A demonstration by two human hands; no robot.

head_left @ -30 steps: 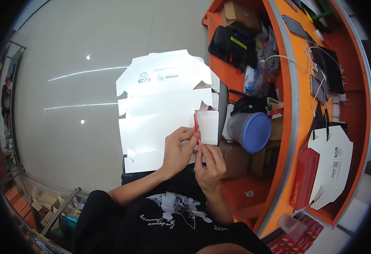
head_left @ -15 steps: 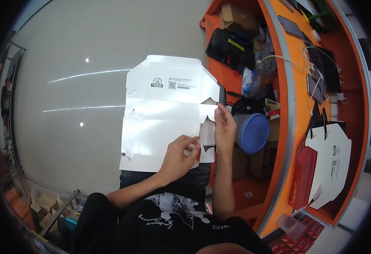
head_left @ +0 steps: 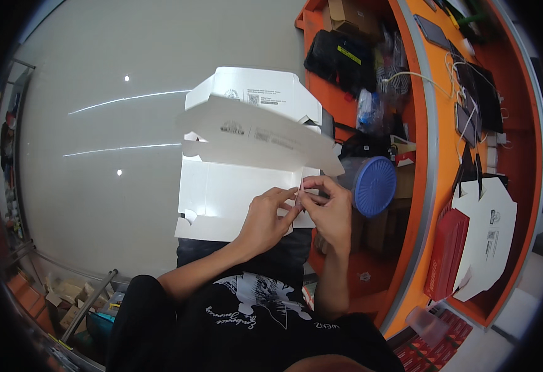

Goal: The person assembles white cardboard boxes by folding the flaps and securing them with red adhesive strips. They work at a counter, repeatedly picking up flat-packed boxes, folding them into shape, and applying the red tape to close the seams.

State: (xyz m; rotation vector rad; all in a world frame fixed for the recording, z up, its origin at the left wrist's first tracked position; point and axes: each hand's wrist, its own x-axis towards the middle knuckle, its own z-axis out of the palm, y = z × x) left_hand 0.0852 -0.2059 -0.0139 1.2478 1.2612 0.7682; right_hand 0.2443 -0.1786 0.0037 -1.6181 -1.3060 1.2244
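Note:
A white cardboard box blank [head_left: 225, 192] lies across my lap, its upper panel [head_left: 253, 136] raised and tilted up from the crease. Under it, at the far side, shows another flat white blank [head_left: 277, 84] with grey print. At the right edge of the upper blank, my left hand [head_left: 264, 217] has its thumb and fingers closed on a side flap. My right hand [head_left: 330, 211] pinches the same flap from the right, its fingertips meeting those of the left. Much of the flap is hidden behind the fingers.
On the right, an orange shelf holds flat white blanks [head_left: 488, 235] beside a red stack [head_left: 448, 254], with phones and cables farther back. A blue-lidded tub [head_left: 373, 186] stands near my right hand. Beyond it are a black bag [head_left: 339, 62] and a cardboard box [head_left: 353, 18].
The blank's upper panel has swung up, uncovering the blank beneath. My right hand has come down and left from the upper side flap to meet my left hand.

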